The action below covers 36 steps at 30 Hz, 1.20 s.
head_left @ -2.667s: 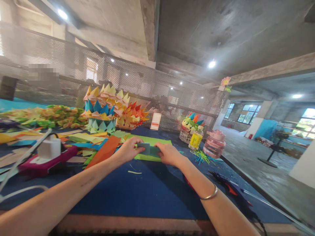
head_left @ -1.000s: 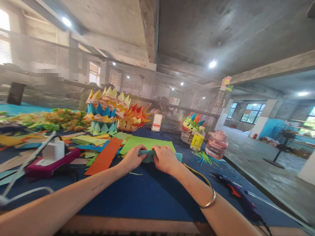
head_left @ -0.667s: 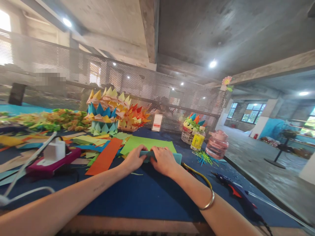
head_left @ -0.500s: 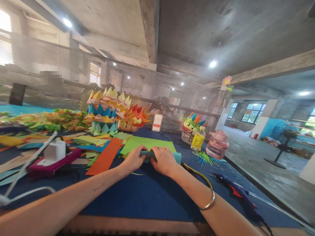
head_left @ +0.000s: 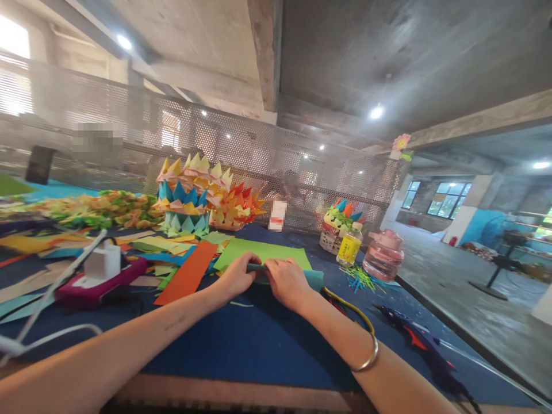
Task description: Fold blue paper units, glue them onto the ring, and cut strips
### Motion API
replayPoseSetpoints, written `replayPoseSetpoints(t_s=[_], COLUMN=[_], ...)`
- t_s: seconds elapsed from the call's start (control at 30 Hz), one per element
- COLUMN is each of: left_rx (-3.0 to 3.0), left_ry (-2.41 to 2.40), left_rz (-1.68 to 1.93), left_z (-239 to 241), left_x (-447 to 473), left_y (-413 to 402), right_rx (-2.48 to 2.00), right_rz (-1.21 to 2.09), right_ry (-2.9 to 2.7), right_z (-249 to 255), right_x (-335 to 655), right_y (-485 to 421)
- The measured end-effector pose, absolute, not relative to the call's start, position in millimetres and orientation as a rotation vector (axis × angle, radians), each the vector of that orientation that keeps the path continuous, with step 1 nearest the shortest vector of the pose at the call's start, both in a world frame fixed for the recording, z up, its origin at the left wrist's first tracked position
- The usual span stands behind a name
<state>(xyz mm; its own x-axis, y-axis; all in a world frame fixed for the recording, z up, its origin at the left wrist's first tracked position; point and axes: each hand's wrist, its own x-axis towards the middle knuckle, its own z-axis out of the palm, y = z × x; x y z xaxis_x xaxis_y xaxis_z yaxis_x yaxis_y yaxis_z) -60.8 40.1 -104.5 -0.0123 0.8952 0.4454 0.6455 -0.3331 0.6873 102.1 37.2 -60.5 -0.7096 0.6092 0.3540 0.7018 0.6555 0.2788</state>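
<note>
Between my two hands runs a folded strip of teal-blue paper (head_left: 315,280), its right end sticking out past my right hand. My left hand (head_left: 238,275) pinches it near the left end, thumb against fingers. My right hand (head_left: 285,280) is closed over its middle, fingers bent along the fold. Just behind, a light green paper sheet (head_left: 276,251) lies on the dark blue table covering (head_left: 233,351). An orange paper strip (head_left: 187,273) lies to the left of my left hand.
A glue gun (head_left: 420,336) and yellow-handled tool (head_left: 351,307) lie at right. Behind them stand a yellow-labelled bottle (head_left: 349,247) and pink jug (head_left: 383,256). Pointed paper crowns (head_left: 185,198) stand at back left. A purple power strip (head_left: 101,284) with a white plug sits among paper scraps.
The view has shifted slightly. Both hands keep their hold on the teal-blue paper; its right end now looks tilted and flatter than before.
</note>
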Motion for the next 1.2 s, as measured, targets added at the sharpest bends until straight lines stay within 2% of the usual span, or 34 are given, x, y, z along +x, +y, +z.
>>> replayPoseSetpoints(t_s=[0.2,0.47,1.2], left_rx=[2.103,2.286,2.228], left_ry=[1.848,1.842,1.915], left_rz=[1.123,0.863,0.763], left_z=[-107,-116,-119], left_x=[-75,-64,-66], left_y=[38,30,37], right_rx=[-1.11,-1.125,-1.064], right_rz=[-0.605,-0.58,-0.5], right_ry=[-2.627,-2.654,-2.666], right_z=[-58,-62,-61], right_x=[107,106,106], right_y=[42,43,41])
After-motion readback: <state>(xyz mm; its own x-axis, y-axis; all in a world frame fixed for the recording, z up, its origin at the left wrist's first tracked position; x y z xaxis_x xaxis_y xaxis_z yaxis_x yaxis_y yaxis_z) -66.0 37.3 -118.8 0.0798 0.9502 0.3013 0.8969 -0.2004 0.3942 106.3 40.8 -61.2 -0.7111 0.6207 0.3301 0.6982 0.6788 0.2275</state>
